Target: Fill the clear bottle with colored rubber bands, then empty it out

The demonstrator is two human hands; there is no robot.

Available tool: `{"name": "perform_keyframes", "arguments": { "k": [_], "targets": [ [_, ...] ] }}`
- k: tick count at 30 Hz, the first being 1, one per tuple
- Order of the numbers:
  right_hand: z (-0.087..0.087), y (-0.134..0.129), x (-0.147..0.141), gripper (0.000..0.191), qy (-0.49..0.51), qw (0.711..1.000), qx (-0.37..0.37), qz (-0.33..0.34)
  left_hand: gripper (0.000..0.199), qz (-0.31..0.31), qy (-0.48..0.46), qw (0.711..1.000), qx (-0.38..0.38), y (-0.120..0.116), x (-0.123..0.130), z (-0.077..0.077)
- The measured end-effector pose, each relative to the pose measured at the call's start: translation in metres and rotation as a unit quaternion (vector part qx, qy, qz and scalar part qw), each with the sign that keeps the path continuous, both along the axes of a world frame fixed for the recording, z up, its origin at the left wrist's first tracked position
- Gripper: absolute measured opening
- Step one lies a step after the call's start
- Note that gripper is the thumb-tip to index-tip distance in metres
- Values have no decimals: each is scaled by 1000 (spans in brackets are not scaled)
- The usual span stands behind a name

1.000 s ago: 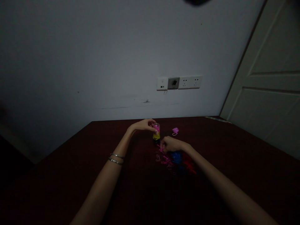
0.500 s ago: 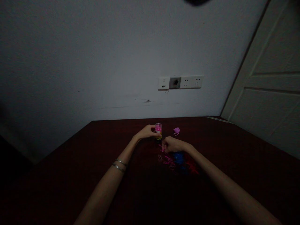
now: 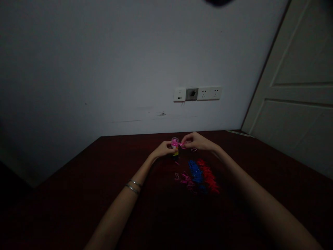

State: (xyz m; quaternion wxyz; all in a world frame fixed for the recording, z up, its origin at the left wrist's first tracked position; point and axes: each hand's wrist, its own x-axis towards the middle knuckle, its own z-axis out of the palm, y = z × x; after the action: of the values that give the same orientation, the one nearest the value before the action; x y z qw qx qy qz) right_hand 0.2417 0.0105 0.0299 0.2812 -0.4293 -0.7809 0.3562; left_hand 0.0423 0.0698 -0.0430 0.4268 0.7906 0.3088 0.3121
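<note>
My left hand (image 3: 163, 149) grips a small clear jar (image 3: 175, 145) from its left side; pink bits fill its upper part and yellow ones lie lower down. Just right of the jar, my right hand (image 3: 194, 141) pinches some pink bands (image 3: 182, 145) near the rim. On the dark red table lie a small pile of pink bands (image 3: 187, 180), a blue pile (image 3: 196, 172) and a red pile (image 3: 208, 175), side by side. One pinkish piece (image 3: 177, 163) lies below the jar.
The table (image 3: 125, 159) meets a pale wall behind, where a row of sockets and switches (image 3: 197, 94) is mounted. A panelled door (image 3: 293, 93) stands at the right. A pale loop (image 3: 194, 150) lies under my right hand.
My right hand has moved up and away from the pink pile to beside the jar, with pink bands in its fingers. The blue and red piles are now uncovered. My left hand still holds the jar.
</note>
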Motion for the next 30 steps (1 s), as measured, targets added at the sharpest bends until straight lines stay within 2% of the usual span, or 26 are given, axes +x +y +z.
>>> {"name": "perform_keyframes", "arguments": {
  "k": [6,10,13,17,21,25,30],
  "targets": [
    [20,26,-17,20,-17,996,74,-39,29,4,1,1000,-13,2,-2,0],
    [23,35,-34,19,-104,985,123,-64,29,-8,-6,1000,-25,4,-3,-3],
    [21,36,-41,19,-160,973,157,-59,28,-14,-13,999,-26,7,-3,-7],
    [20,35,-43,20,-204,963,167,-49,26,-18,-19,999,-27,8,-2,-8],
    [29,32,-43,20,-257,949,179,-27,24,-23,-22,999,-35,3,-2,-4],
    [39,28,-44,20,-308,936,169,0,24,-23,-23,999,-43,1,-3,-2],
    [40,25,-46,22,-338,928,153,2,26,-17,-16,999,-46,2,-3,-3]
  ]
}}
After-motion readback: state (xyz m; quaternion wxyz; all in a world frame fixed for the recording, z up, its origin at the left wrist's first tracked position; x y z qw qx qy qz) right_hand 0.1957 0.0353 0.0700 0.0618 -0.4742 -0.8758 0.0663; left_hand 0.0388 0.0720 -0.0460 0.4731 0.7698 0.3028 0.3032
